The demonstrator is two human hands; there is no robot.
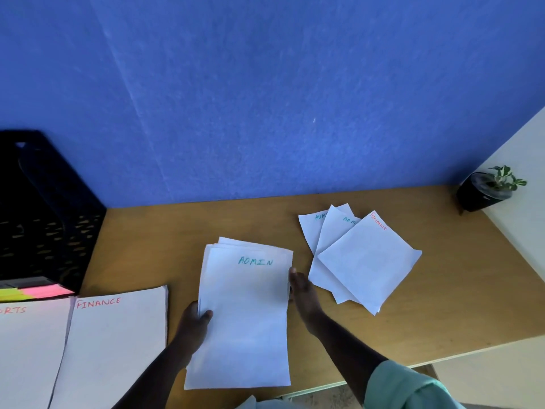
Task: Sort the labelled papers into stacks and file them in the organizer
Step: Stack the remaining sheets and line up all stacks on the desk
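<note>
A stack of white papers labelled ADMIN [244, 314] lies in the middle of the wooden desk [457, 290]. My left hand [194, 320] grips its left edge, thumb on top. My right hand [303, 293] rests flat against the stack's right edge, fingers straight. To the right lie three loose sheets: two marked ADMIN [327, 231] under one marked FINANCE [368, 261]. At the lower left sit a FINANCE stack [118, 349] and a stack whose label ends in "RTS" [29, 355]. The black mesh organizer [44, 216] stands at the far left.
Yellow and pink sticky tabs [32, 292] lie in front of the organizer. A small potted plant [489, 190] stands at the desk's back right corner. A blue wall rises behind the desk. The desk's front edge runs diagonally at lower right.
</note>
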